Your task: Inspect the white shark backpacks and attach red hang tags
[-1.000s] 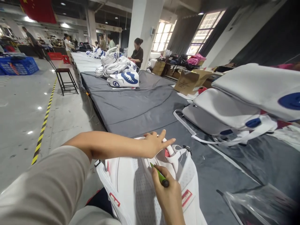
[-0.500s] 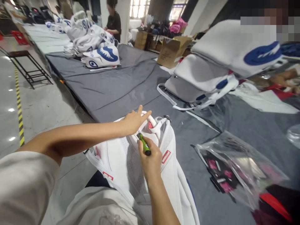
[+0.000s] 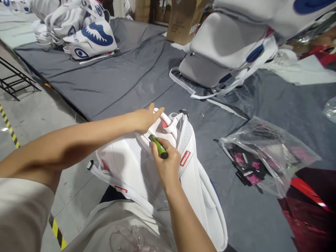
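A white backpack [image 3: 131,168] with mesh back panel and small red labels lies against my lap at the near edge of the grey table. My left hand [image 3: 145,119] rests on its top by the white carry handle [image 3: 168,124], fingers closed around the fabric there. My right hand [image 3: 164,166] is closed on a green-handled tool [image 3: 159,147], whose tip touches the backpack just below the handle.
A clear plastic bag of pink and black tags [image 3: 262,157] lies to the right. Stacked white backpacks [image 3: 231,45] stand behind it, more shark-print ones [image 3: 91,38] at the far left. The grey cloth [image 3: 131,80] covers the table; a cardboard box [image 3: 183,17] stands behind.
My view has tilted downward, away from the hall. My left hand's fingers have curled down onto the backpack top. The green tool has stayed at the same spot below the handle.
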### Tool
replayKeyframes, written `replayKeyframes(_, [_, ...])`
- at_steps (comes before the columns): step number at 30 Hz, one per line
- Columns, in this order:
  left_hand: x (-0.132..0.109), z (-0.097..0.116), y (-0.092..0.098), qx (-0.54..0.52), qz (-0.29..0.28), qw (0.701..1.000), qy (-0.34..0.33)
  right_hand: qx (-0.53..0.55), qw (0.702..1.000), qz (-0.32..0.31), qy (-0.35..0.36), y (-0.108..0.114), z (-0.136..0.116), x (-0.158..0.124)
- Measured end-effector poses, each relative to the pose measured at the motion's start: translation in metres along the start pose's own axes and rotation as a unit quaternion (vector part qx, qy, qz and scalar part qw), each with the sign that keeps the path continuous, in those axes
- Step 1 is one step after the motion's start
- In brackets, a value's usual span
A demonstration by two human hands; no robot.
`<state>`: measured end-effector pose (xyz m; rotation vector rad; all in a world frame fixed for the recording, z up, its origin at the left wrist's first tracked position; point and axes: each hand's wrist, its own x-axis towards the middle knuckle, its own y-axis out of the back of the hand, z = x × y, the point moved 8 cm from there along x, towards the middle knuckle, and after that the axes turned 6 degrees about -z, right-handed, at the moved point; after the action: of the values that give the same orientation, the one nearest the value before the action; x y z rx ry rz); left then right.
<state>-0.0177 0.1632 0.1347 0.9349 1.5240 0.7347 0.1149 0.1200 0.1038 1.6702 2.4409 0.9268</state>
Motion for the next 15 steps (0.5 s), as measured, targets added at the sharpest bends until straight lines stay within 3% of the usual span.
replayKeyframes(10, [0.003, -0.002, 0.006, 0.017, 0.021, 0.999, -0.026, 0.049, 0.994, -0.084, -0.043, -0.016, -0.004, 0.014])
replayKeyframes(15, [0.009, -0.009, 0.005, -0.011, 0.012, 0.999, -0.033, -0.007, 0.996, -0.078, -0.040, -0.010, -0.006, 0.014])
